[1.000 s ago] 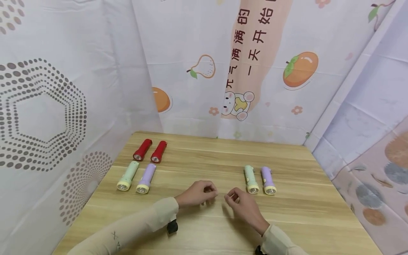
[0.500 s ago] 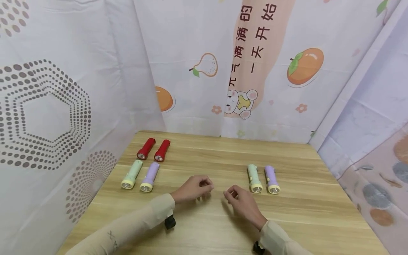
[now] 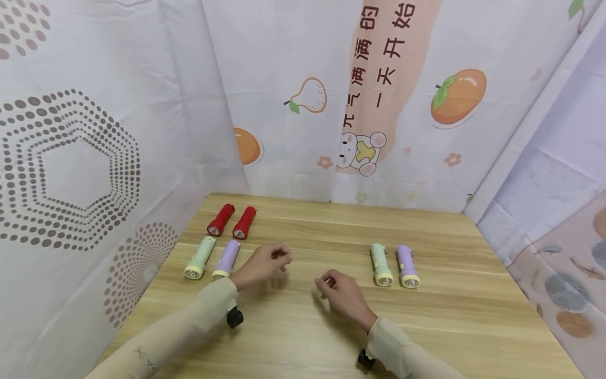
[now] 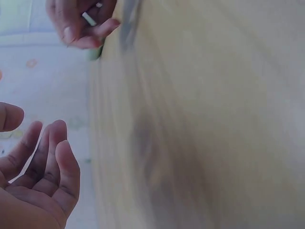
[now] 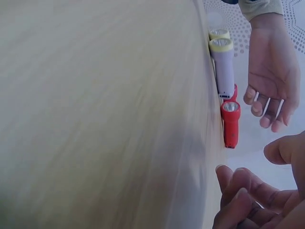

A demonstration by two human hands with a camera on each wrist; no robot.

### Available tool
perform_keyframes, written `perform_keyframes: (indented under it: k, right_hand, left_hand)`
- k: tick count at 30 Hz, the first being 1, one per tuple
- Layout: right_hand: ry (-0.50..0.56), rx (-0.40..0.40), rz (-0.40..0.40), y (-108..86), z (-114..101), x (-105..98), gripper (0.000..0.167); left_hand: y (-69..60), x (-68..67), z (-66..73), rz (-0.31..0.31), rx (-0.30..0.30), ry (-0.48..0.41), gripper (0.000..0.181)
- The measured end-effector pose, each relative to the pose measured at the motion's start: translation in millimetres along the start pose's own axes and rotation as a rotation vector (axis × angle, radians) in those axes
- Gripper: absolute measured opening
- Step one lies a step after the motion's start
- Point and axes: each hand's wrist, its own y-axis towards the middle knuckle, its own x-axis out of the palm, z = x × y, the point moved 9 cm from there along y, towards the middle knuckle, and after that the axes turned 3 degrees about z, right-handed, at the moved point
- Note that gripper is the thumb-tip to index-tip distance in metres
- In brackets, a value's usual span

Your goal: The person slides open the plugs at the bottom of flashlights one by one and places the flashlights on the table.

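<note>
My left hand point(image 3: 261, 267) hovers over the table with loosely bent fingers and nothing in its grasp. Closest to it lies a purple flashlight point(image 3: 229, 255), its yellow lens end partly covered by my wrist. A green flashlight point(image 3: 202, 255) lies to the left of that one, with two red flashlights, one point(image 3: 221, 219) and another point(image 3: 244, 222), behind them. My right hand point(image 3: 347, 296) is above the middle of the table, fingers relaxed and holding nothing. To its right are a second green flashlight point(image 3: 380, 263) and a second purple flashlight point(image 3: 407, 265). In the left wrist view, my left fingers point(image 4: 45, 157) are spread apart.
The wooden table point(image 3: 303, 337) is enclosed by printed white curtains point(image 3: 284, 47) at the back and both sides. Every flashlight lies flat with its lens toward the table's front. A black wrist device point(image 3: 234, 317) hangs below my left cuff.
My left hand has moved left and back toward the left purple flashlight. My right hand has shifted slightly left. The head view has turned a little, and the flashlights stay in place.
</note>
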Motion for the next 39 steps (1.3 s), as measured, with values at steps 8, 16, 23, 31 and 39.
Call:
perform_keyframes:
  k: [8, 16, 23, 31, 39]
  right_hand:
    - [0.041, -0.024, -0.038, 10.7, -20.0, 23.5, 0.027]
    - [0.101, -0.033, -0.070, 21.7, -39.4, 52.9, 0.027]
    - [0.137, -0.036, -0.079, 27.5, -54.5, 74.2, 0.024]
    - [0.155, -0.035, -0.126, 31.1, -72.1, 103.9, 0.023]
    - [0.097, -0.059, -0.115, 35.6, -84.2, 121.8, 0.019]
  left_hand:
    - [-1.2, -47.0, -1.0, 0.096, -0.007, 0.011, 0.023]
    - [-2.4, -82.7, -13.2, 0.165, -0.027, -0.012, 0.025]
    - [-2.0, -117.1, -35.7, 0.261, -0.134, -0.007, 0.030]
    - [-6.2, -154.0, -67.1, 0.348, -0.199, 0.047, 0.034]
    - [-7.2, -168.5, -89.1, 0.364, -0.213, -0.004, 0.032]
